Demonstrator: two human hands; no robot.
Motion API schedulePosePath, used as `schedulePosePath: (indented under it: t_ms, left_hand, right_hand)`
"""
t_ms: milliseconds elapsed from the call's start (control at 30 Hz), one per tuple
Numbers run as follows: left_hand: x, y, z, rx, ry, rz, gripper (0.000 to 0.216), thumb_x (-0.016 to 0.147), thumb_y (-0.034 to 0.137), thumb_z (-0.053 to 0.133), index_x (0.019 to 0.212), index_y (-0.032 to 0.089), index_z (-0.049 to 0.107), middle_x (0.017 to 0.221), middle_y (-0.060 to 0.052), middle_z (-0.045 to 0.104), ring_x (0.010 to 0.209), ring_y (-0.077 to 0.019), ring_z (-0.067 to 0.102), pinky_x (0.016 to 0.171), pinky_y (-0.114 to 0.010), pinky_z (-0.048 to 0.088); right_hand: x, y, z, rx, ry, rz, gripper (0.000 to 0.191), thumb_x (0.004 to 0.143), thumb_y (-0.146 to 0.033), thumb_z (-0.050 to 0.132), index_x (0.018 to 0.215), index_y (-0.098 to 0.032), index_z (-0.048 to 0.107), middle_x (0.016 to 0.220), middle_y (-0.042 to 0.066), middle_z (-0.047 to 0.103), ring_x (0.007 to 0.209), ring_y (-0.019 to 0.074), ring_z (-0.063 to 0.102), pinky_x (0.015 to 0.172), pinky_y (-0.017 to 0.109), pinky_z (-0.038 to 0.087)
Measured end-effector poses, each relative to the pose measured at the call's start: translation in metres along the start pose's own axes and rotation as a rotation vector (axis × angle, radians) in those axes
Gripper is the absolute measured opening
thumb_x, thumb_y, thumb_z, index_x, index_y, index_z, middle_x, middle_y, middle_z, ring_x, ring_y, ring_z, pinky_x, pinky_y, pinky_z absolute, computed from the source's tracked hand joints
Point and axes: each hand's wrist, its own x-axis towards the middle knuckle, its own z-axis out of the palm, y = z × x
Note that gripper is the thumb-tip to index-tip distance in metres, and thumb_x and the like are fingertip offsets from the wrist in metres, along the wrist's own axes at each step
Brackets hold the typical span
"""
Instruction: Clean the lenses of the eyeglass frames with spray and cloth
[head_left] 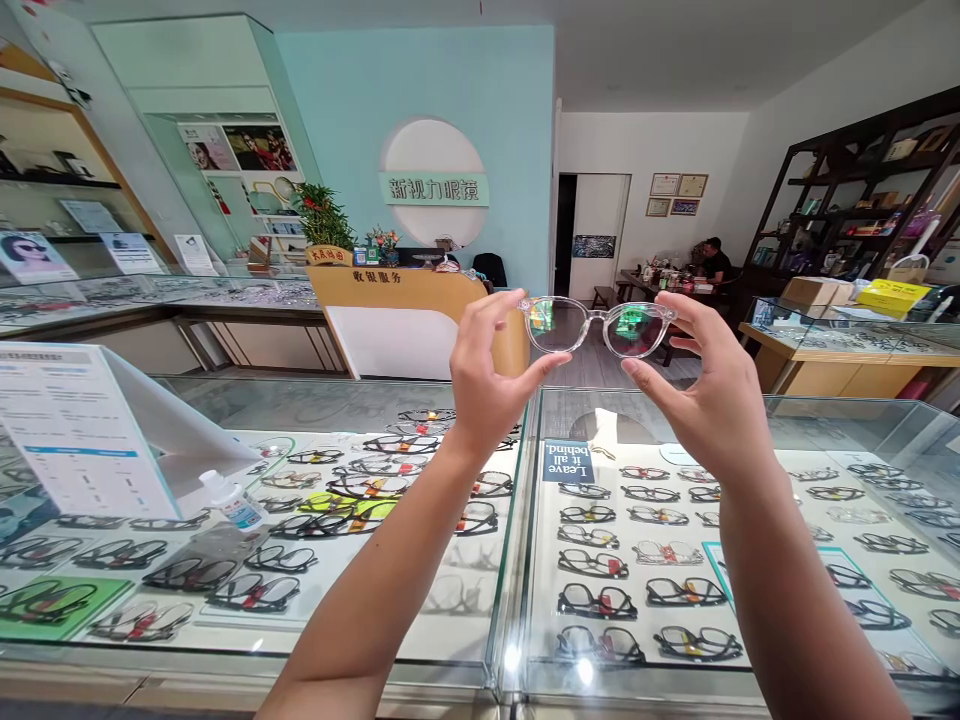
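Observation:
I hold a pair of clear-framed glasses [596, 326] up at eye height over a glass counter. My left hand [491, 370] pinches the frame's left end between thumb and fingers. My right hand [701, 385] pinches the right end the same way. The lenses show green reflections. Both forearms reach up from the bottom of the view.
The glass display counter [517, 560] below holds several rows of glasses. A tilted white sign [82, 430] and a small bottle [232, 500] stand on it at left. A wooden reception desk [405, 310] is behind. A seated person [712, 262] is at a far table.

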Motion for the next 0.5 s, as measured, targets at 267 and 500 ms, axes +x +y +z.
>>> schedulePosePath:
  t_ms: [267, 500]
  left_hand:
    - [-0.003, -0.013, 0.003, -0.146, -0.064, -0.139, 0.072, 0.083, 0.061, 0.089, 0.141, 0.027, 0.063, 0.136, -0.012, 0.071, 0.123, -0.0279, 0.073, 0.096, -0.042, 0.064]
    - [-0.005, -0.024, 0.003, -0.235, -0.102, -0.209, 0.074, 0.082, 0.064, 0.088, 0.141, 0.027, 0.063, 0.136, -0.013, 0.071, 0.123, -0.0276, 0.074, 0.093, -0.039, 0.065]
  right_hand:
    - [-0.001, -0.002, 0.001, -0.034, 0.059, -0.067, 0.057, 0.098, -0.037, 0.072, 0.153, -0.032, 0.056, 0.147, 0.011, 0.068, 0.135, 0.0355, 0.065, 0.112, 0.059, 0.058]
    - [-0.001, -0.007, 0.004, -0.003, 0.086, -0.073, 0.058, 0.099, -0.039, 0.07, 0.154, -0.032, 0.054, 0.149, 0.011, 0.068, 0.135, 0.0354, 0.067, 0.11, 0.058, 0.06]
